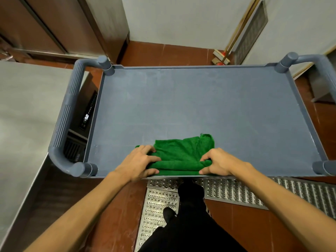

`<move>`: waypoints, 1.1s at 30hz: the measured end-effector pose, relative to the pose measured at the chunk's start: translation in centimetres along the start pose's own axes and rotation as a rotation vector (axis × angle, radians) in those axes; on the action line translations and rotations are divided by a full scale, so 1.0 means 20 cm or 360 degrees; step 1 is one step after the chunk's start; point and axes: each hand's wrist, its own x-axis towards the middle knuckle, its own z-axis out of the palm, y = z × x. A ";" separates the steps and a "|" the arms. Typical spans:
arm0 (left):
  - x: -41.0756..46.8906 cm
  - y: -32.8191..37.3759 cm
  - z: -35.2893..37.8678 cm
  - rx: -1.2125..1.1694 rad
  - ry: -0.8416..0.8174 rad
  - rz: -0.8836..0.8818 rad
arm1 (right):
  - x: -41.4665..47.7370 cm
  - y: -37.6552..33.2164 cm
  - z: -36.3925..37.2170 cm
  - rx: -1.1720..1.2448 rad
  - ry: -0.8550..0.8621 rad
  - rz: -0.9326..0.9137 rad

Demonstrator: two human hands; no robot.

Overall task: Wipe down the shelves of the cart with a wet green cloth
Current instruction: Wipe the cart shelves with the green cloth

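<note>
A green cloth (pixel 181 153) lies partly folded on the top shelf (pixel 200 102) of a grey-blue plastic cart, close to the shelf's near edge. My left hand (pixel 138 163) grips the cloth's left end, fingers curled over its folded edge. My right hand (pixel 218 161) pinches the cloth's right end between thumb and fingers. The near part of the cloth is doubled over into a thick fold between both hands. The cart's lower shelves are hidden beneath the top one.
The cart's ribbed handle (pixel 65 115) is at the left, next to a steel counter (pixel 21 115). A brush and broom (pixel 221 57) lean on the far wall. Metal floor grates (pixel 236 191) run under the cart's near edge, by my dark-trousered legs.
</note>
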 end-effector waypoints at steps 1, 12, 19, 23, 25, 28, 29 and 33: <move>-0.02 -0.01 0.00 -0.0048 -0.0009 0.0017 | -0.01 0.02 0.00 0.0009 -0.0006 0.0014; -0.05 0.02 0.03 -0.0187 -0.0027 -0.0048 | 0.02 -0.02 0.06 0.0115 0.0006 -0.0003; -0.12 -0.05 0.03 -0.0326 -0.0004 -0.0110 | 0.05 -0.12 0.07 0.0027 -0.0006 -0.0095; -0.19 -0.11 0.02 -0.0338 0.0016 -0.0169 | 0.07 -0.22 0.08 -0.0003 -0.0011 -0.0164; -0.22 -0.15 0.02 -0.0341 0.0020 -0.0209 | 0.09 -0.27 0.09 -0.0017 -0.0027 -0.0203; -0.27 -0.20 0.00 -0.0351 0.0034 -0.0276 | 0.12 -0.36 0.10 -0.0022 -0.0036 -0.0245; -0.29 -0.22 0.00 -0.0340 0.0035 -0.0301 | 0.13 -0.39 0.10 -0.0024 -0.0036 -0.0259; -0.39 -0.30 -0.02 -0.0279 0.0088 -0.0423 | 0.18 -0.55 0.13 -0.0047 0.0000 -0.0354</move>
